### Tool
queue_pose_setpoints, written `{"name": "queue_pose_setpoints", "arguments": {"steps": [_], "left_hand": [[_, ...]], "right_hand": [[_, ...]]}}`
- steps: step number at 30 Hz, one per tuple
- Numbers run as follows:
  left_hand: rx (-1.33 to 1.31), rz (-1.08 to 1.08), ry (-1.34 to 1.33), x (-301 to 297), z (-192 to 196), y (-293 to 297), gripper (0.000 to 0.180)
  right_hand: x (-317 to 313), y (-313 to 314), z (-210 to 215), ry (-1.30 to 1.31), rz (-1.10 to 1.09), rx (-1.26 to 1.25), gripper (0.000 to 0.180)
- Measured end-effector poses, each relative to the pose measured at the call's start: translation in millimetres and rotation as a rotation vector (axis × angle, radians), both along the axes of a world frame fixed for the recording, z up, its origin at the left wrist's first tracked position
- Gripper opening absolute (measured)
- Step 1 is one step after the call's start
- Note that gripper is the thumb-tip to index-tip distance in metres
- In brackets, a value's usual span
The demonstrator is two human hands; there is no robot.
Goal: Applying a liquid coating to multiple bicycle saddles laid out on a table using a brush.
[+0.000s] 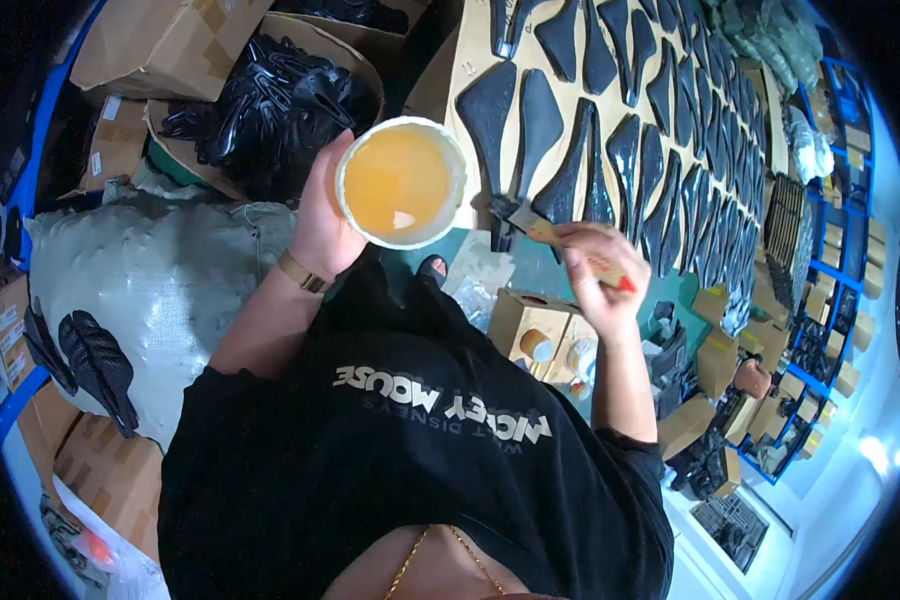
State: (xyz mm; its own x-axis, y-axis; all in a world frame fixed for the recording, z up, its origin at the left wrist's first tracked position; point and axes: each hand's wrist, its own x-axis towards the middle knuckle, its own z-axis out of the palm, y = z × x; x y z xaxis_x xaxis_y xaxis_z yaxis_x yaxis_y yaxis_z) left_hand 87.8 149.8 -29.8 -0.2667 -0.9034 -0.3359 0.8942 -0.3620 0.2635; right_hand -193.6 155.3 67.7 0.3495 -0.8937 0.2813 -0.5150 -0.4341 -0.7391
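My left hand (322, 220) is wrapped round the side of a round, pale tub (457, 190) that holds amber liquid (395, 180). In my right hand (606, 285) is a flat paintbrush (542, 230) with a wooden handle, its dark bristles pointing left. The bristles are over the narrow near end of a black, paddle-shaped piece (485, 125); whether they touch it I cannot tell. Many such pieces lie in rows on a light wooden board (475, 55). Some of them, such as one glossy piece (622, 160), shine more than others.
To the left are an open carton (375, 75) of black pieces and a large grey-green sack (160, 300) with a black mesh item (95, 365) on it. A wooden box (515, 320) stands below my right hand. Blue shelving (825, 330) with cartons lines the right side.
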Motion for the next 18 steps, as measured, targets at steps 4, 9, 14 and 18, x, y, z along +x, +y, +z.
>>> {"name": "queue_pose_setpoints", "arguments": {"steps": [4,9,14,18], "left_hand": [[0.031,-0.086,-0.003,-3.9,5.1,-2.4,0.043],[0.021,-0.111,-0.077,-8.0,6.1,-1.7,0.043],[-0.008,-0.123,-0.021,-14.5,4.0,0.1,0.043],[-0.02,-0.147,0.032,-21.6,4.2,-3.5,0.043]], "right_hand": [[-10.2,35.9,-10.0,0.186,0.07,0.175,0.006],[-7.6,44.1,-11.0,0.041,-0.101,0.006,0.008],[-22.2,52.6,-13.1,-0.037,-0.168,0.23,0.007],[-19.7,27.7,36.8,-0.49,-0.256,0.04,0.007]]}}
